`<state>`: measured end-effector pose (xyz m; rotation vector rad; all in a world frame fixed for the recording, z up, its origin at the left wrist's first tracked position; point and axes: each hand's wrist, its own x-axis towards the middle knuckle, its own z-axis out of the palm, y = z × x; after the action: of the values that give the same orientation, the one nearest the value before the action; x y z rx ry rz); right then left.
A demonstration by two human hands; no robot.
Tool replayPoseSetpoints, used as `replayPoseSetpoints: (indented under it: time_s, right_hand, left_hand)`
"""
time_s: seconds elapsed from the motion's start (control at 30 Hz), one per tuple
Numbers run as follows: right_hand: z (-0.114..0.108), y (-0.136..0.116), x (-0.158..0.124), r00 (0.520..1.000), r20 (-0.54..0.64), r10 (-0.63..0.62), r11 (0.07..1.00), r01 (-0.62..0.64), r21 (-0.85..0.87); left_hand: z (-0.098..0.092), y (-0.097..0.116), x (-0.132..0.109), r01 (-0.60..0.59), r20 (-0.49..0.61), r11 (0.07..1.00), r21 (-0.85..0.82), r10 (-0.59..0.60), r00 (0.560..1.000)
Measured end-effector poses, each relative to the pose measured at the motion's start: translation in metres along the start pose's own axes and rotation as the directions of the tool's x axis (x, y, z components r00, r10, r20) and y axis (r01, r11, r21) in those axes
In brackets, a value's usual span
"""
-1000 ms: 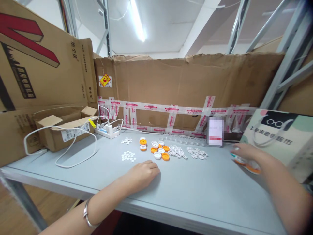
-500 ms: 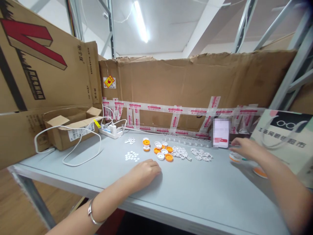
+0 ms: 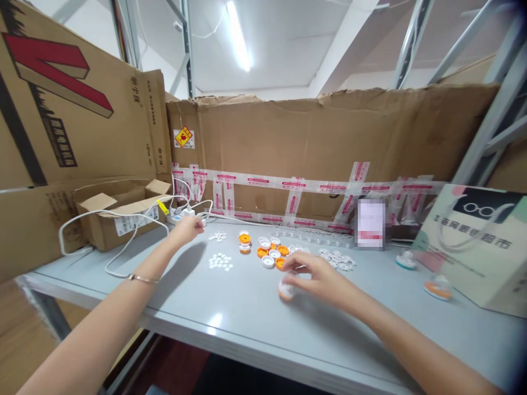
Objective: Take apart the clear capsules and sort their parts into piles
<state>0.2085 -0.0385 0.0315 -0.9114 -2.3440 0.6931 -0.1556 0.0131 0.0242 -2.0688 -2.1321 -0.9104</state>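
My right hand is closed round a small round piece with an orange base, a white body and what looks like a clear top, low over the front middle of the table. My left hand is above the table's back left, fingers curled together, and whether anything is in them is hidden. Close to it lie white flower-shaped pieces and small white discs. Orange and white round caps sit in a cluster behind my right hand. A short stack of caps stands left of them.
White loop-like parts and a row of clear domes lie towards the back. A phone leans there. At right are a green-based piece, an orange-based piece and a paper bag. A white cable loops beside the carton.
My right hand has brought the orange-and-white piece from the right side to the front middle. My left hand has lifted off the table and moved left and back.
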Motion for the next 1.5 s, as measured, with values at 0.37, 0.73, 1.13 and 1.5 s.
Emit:
replayPoseSetpoints:
  time_s: [0.37, 0.73, 1.13, 1.5]
  right_hand:
    - [0.025, 0.010, -0.005, 0.998, -0.057, -0.025, 0.999, 0.023, -0.040]
    - [0.032, 0.023, -0.004, 0.990, 0.014, 0.139, 0.989, -0.140, 0.050]
    - [0.037, 0.027, 0.001, 0.978, -0.110, 0.179, 0.966, -0.153, 0.207]
    - [0.036, 0.010, -0.001, 0.970, -0.205, 0.127, 0.936, -0.049, 0.349]
  left_hand:
    - [0.045, -0.027, 0.016, 0.111, 0.024, 0.987, -0.115, -0.109, 0.994]
    - [0.031, 0.001, 0.003, 0.034, -0.196, 0.949, -0.313, -0.099, 0.976]
    - [0.053, 0.160, -0.086, -0.324, 0.378, 0.804, -0.498, 0.538, 0.754]
    - [0.063, 0.160, -0.084, 0.026, 0.364, 0.516, -0.856, 0.568, 0.738]
